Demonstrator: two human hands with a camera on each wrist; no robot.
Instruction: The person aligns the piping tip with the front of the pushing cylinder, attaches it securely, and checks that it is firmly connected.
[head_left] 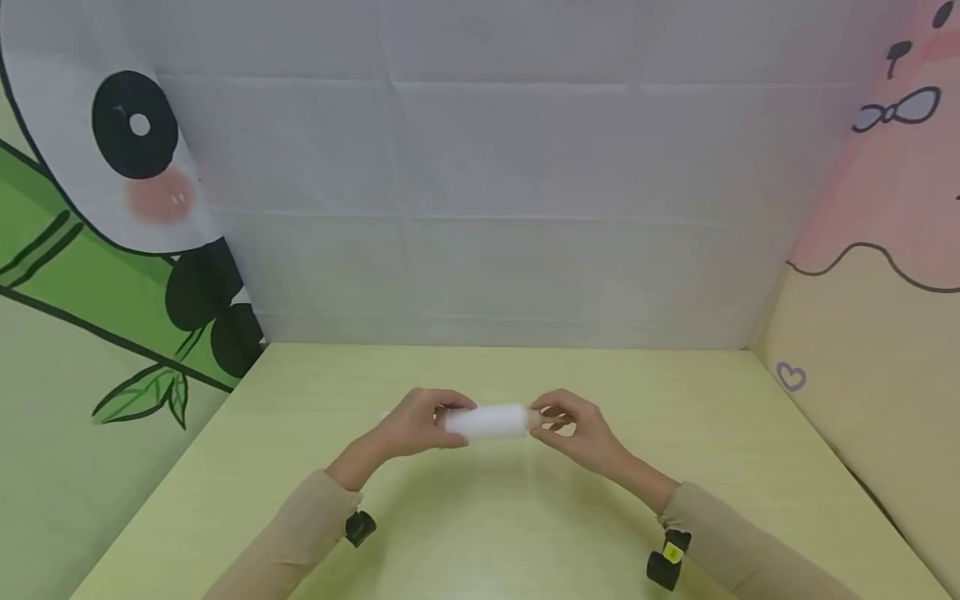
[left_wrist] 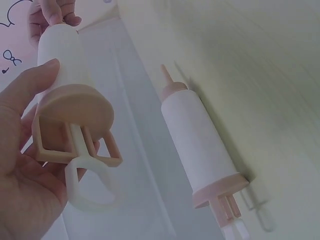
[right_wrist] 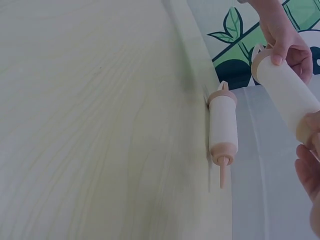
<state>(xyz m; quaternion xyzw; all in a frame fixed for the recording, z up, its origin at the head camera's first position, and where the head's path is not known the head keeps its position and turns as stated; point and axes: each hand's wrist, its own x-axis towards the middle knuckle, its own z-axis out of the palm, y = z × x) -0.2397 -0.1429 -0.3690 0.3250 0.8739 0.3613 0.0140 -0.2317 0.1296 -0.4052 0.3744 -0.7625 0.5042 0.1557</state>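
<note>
My left hand (head_left: 414, 423) grips the plunger end of a white syringe (head_left: 491, 422), held level above the table. My right hand (head_left: 587, 433) pinches its pink tip cap (head_left: 534, 419) at the other end; the thin nozzle runs between those fingers. In the left wrist view the held syringe shows a pink flange (left_wrist: 75, 105) with square finger loops and a white pull ring (left_wrist: 75, 192). A second syringe (right_wrist: 223, 120), also white with pink ends, lies on the table. From the head it is mostly hidden behind the held one and my left hand.
The table (head_left: 480, 517) has a pale wood-grain top. A plain whitish sheet (head_left: 495, 167) stands along its back edge. Printed cartoon panels flank it, a panda face (head_left: 82, 142) on the left and a pink figure (head_left: 885, 192) on the right.
</note>
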